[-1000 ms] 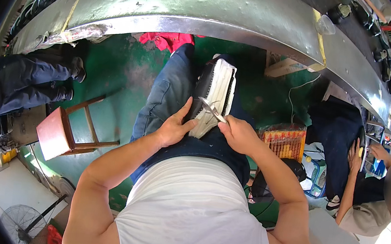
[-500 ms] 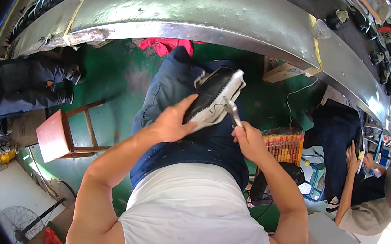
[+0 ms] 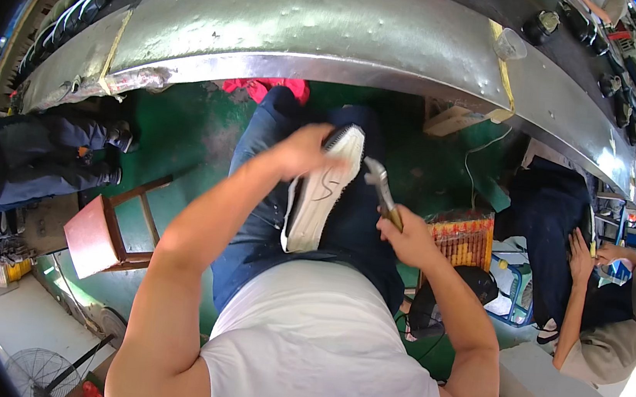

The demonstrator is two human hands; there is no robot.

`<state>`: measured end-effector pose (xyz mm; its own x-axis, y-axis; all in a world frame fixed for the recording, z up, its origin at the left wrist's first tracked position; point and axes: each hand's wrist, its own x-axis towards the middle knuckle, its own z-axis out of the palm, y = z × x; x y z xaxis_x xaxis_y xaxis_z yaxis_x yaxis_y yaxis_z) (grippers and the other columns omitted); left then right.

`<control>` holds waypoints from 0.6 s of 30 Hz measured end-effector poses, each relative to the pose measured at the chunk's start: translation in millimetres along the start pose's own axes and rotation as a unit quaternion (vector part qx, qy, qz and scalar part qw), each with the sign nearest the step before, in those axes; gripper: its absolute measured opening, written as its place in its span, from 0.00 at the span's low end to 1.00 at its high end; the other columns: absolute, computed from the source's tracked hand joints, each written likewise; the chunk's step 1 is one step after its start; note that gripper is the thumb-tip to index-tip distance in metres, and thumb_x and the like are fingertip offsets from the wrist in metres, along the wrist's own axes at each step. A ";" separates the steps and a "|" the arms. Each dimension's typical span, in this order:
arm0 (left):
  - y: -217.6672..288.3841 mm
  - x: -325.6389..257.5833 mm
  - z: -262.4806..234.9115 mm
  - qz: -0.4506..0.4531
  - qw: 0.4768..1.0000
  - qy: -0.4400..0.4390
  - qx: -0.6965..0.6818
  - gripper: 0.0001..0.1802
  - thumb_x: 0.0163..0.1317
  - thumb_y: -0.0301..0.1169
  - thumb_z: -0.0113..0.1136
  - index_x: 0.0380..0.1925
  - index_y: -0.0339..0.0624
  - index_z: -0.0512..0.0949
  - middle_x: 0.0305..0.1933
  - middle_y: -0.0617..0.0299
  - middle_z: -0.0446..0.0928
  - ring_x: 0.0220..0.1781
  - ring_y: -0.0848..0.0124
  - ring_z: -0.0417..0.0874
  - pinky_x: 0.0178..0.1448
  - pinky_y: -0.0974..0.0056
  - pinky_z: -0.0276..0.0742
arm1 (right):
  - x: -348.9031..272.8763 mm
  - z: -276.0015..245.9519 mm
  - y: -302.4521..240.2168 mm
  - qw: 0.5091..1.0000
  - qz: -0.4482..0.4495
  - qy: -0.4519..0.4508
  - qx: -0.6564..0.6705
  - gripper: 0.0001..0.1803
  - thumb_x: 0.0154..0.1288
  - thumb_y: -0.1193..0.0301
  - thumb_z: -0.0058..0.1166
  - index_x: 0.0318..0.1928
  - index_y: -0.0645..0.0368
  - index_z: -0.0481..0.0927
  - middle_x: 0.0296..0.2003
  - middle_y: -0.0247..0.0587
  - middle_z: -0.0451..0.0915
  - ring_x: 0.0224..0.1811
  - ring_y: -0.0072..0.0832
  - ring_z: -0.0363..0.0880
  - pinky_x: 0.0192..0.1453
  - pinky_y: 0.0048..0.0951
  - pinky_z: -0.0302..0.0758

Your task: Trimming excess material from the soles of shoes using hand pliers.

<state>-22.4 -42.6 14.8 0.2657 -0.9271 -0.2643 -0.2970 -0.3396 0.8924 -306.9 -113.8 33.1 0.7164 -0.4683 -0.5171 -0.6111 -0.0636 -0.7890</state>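
Note:
A shoe (image 3: 317, 206) with a dark upper and a cream-white sole rests over my lap, its sole turned up and a dark pen mark on it. My left hand (image 3: 306, 151), a little blurred, is closed round the shoe's far end. Its fingertips lie partly over the sole. To the right, my right hand (image 3: 409, 237) grips a hammer (image 3: 385, 194) by the handle. The hammer's metal head points away from me and stays apart from the shoe.
A dented metal-faced bench (image 3: 312, 31) curves across the far side, with several shoes (image 3: 626, 107) at its right. A stool (image 3: 97, 237) stands at left, a beaded seat (image 3: 461, 241) at right. A co-worker (image 3: 598, 336) sits at right; another person's legs (image 3: 59, 156) show at left.
The shoe has turned so its sole faces up, and it sits nearer my body. My left hand has shifted to its far end. The hammer has come away from the sole's edge.

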 end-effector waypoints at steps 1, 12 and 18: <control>-27.5 -20.6 11.3 0.123 0.992 0.029 -0.002 0.24 0.58 0.38 0.72 0.47 0.29 0.80 0.40 0.52 0.85 0.40 0.64 0.86 0.45 0.61 0.80 | 2.7 -5.5 -6.5 1.000 -0.002 0.004 0.004 0.13 0.69 0.68 0.54 0.48 0.62 0.76 0.32 0.44 0.81 0.35 0.32 0.81 0.41 0.33 0.76; -6.7 -103.8 38.1 0.097 0.970 0.151 0.162 0.11 0.69 0.32 0.55 0.39 0.35 0.81 0.32 0.45 0.80 0.36 0.46 0.83 0.39 0.51 0.79 | 32.6 -21.7 -89.2 0.930 -0.029 -0.217 -0.296 0.26 0.69 0.64 0.51 0.59 0.72 0.69 0.42 0.63 0.81 0.47 0.57 0.80 0.51 0.48 0.75; -60.9 -75.0 46.2 -0.131 0.838 -0.022 -0.529 0.41 0.75 0.53 0.44 0.78 0.43 0.45 0.79 0.56 0.53 0.78 0.64 0.56 0.79 0.57 0.54 | 39.3 15.2 -56.4 0.943 -0.099 -0.114 -0.295 0.19 0.70 0.62 0.52 0.46 0.69 0.73 0.33 0.59 0.81 0.40 0.57 0.81 0.44 0.52 0.75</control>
<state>-66.6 40.3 -36.6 0.1545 -0.8557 -0.4939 0.7517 -0.2226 0.6208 -239.2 -115.2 52.3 0.8488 -0.1976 -0.4905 -0.4903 -0.6413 -0.5901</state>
